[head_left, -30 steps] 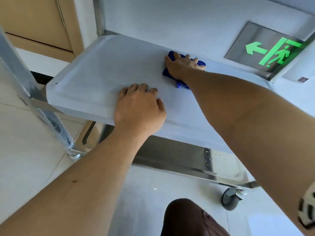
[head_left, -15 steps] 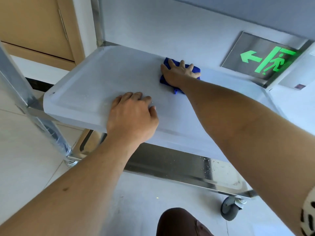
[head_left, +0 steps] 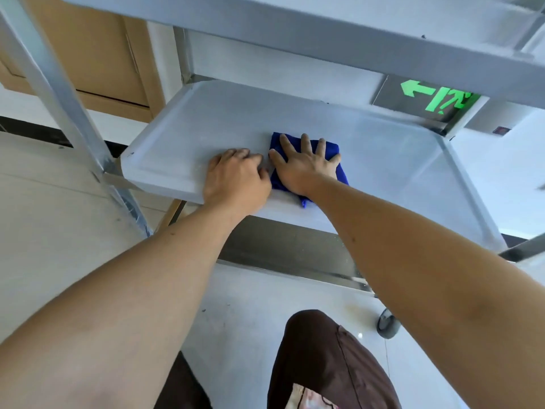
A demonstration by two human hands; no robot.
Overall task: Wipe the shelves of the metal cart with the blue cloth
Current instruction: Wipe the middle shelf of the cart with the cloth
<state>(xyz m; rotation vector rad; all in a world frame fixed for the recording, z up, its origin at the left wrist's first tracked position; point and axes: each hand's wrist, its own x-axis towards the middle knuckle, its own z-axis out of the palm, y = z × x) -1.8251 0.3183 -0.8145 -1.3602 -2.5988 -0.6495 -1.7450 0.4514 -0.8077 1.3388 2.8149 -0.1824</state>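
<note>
The metal cart's middle shelf (head_left: 383,154) fills the centre of the head view. A folded blue cloth (head_left: 331,149) lies flat on it near the front edge. My right hand (head_left: 303,163) presses down on the cloth with fingers spread. My left hand (head_left: 236,178) rests on the shelf's front edge just left of the cloth, fingers curled over the rim, almost touching my right hand. The top shelf (head_left: 295,22) hangs above. The bottom shelf (head_left: 295,246) shows below.
A cart upright (head_left: 59,93) slants down at the left. One grey caster wheel (head_left: 387,323) stands on the pale floor at the lower right. A green exit sign (head_left: 433,98) is on the wall behind. My knee (head_left: 324,358) is below. A wooden door (head_left: 88,54) is at the back left.
My right hand has dragged the blue cloth from the shelf's far side toward the front edge, next to my left hand. The camera has dropped, and the top shelf now shows overhead.
</note>
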